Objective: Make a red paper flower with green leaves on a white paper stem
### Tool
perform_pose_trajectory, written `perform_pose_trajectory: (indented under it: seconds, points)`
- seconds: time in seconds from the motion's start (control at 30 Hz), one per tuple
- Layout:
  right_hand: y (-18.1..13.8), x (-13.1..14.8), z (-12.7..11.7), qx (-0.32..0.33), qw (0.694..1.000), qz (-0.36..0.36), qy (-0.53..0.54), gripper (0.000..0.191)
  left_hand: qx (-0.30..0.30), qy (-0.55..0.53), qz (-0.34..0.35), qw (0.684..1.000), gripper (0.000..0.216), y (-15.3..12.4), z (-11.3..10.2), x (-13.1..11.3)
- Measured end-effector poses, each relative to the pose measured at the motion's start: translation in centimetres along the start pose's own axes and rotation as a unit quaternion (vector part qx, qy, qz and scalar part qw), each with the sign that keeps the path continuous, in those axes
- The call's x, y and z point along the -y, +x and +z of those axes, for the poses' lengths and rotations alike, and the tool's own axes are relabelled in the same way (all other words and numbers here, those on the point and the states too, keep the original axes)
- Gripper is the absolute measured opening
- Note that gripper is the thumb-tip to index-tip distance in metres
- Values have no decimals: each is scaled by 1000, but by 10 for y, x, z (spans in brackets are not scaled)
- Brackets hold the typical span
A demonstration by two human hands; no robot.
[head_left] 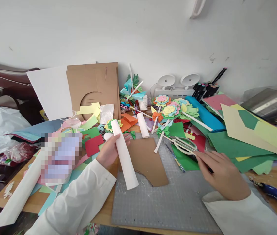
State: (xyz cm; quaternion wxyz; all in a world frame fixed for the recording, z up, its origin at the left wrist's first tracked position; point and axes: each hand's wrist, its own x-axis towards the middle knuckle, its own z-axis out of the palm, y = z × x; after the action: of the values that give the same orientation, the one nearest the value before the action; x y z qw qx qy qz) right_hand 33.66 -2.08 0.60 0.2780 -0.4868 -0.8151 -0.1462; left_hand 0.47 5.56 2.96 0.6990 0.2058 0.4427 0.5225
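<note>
Slanting over the cut cardboard, the white roll points lengthwise toward the wall, far end veering left; the left hand grips it. The right hand is at the scissors; I can't tell its grip.

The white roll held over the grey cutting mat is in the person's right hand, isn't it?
Not quite: the head view shows the white roll in the left hand. The right hand is by the pale-handled scissors instead. The roll is indeed held over the grey cutting mat.
</note>
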Motion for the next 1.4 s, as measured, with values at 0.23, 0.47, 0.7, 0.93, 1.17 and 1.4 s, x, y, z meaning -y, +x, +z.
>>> perform_pose_trajectory:
  seconds: [0.23, 0.47, 0.7, 0.93, 1.17, 1.4]
  points:
    - [10, 16, -29, 40, 935, 193, 295, 20, 95, 65, 13, 993, 15, -41, 3, -6]
    - [9, 38, -50, -17, 918, 242, 314, 13, 134, 131, 57, 981, 19, -59, 3, -18]
    - [32, 66, -47, -50, 896, 173, 406, 20, 232, 154, 15, 960, 19, -67, 0, -12]
    - [41, 80, -26, 141, 913, 78, 374, 15, 305, 411, 301, 805, 13, -87, -2, -44]
    - [39, 77, 10, 134, 962, -48, 234, 18, 361, 680, 445, 458, 27, -96, -10, -63]
    - [28, 66, 28, -5, 996, -48, 73, 21, 441, 615, 379, 532, 25, -71, -23, -50]
